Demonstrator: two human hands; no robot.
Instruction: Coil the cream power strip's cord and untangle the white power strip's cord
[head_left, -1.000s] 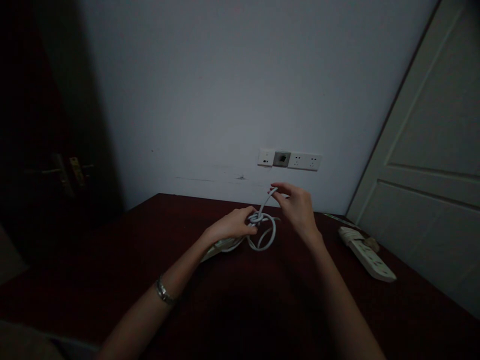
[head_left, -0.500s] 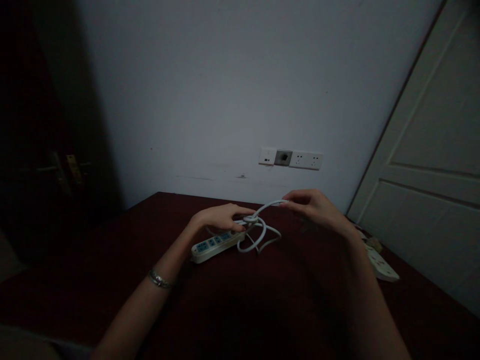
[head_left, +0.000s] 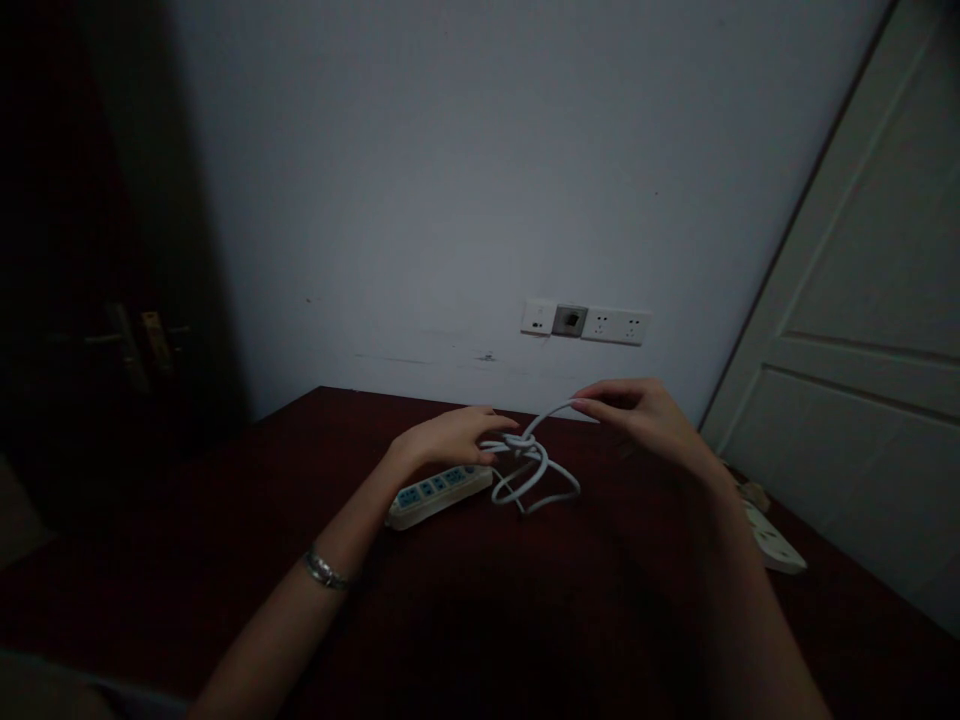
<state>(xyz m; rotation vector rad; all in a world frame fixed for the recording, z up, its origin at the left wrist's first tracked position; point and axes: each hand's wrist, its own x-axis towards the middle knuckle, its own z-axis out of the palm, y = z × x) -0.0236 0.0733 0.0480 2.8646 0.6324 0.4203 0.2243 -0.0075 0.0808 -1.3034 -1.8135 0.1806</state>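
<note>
A white power strip with blue socket faces lies on the dark red tabletop, below my left hand. My left hand curls its thumb and fingers around the near end of the looped white power cord, just above the strip's far end. To the right, my right hand pinches a raised stretch of the same cord between thumb and fingertips. The cord arches from that pinch down to a crossing of loops beside my left fingers. Its plug is not visible.
A second white power strip lies at the table's right side. Wall sockets sit in the wall behind the dark red table. A white panelled door stands at right, a dark door with a handle at left.
The cord's loops have shifted slightly to the right and spread a little, with my right hand still pinching the cord. My left hand stays close to the strip. The whole view has moved slightly.
</note>
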